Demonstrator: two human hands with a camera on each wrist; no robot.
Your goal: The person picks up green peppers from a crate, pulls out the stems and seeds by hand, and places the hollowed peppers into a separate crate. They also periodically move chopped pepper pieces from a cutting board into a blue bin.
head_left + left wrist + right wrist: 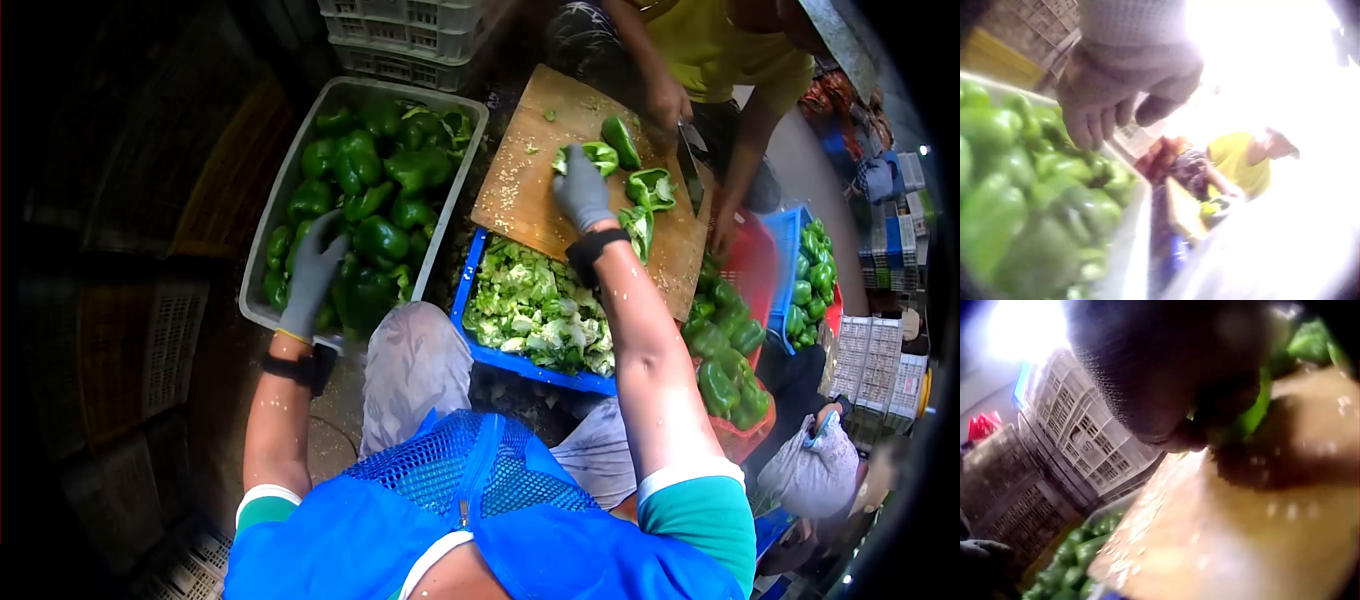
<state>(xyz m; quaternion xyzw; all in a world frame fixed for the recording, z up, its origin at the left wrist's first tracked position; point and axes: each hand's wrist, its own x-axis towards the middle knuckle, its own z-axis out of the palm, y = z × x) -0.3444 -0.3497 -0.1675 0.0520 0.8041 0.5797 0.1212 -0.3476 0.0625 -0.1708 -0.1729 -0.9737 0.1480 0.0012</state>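
My gloved left hand (317,268) hovers over green bell peppers (380,240) in a pale plastic crate (262,225). In the left wrist view, the fingers (1094,125) hang loosely above the peppers and hold nothing. On the wooden cutting board (520,190), my gloved right hand (582,190) grips a cut bell pepper half (600,157), its pale inside partly showing. A green edge of that pepper (1257,409) shows below the dark glove in the right wrist view. Beside it lie a pepper piece (621,142) and opened halves (652,188) with seeds.
A blue crate (540,372) of pepper cores and trimmings (540,310) stands under the board's near edge. Across the board, another person (715,55) holds a large knife (690,165). Red (750,255) and blue (787,255) baskets with whole peppers stand at right; stacked crates (400,40) rise behind.
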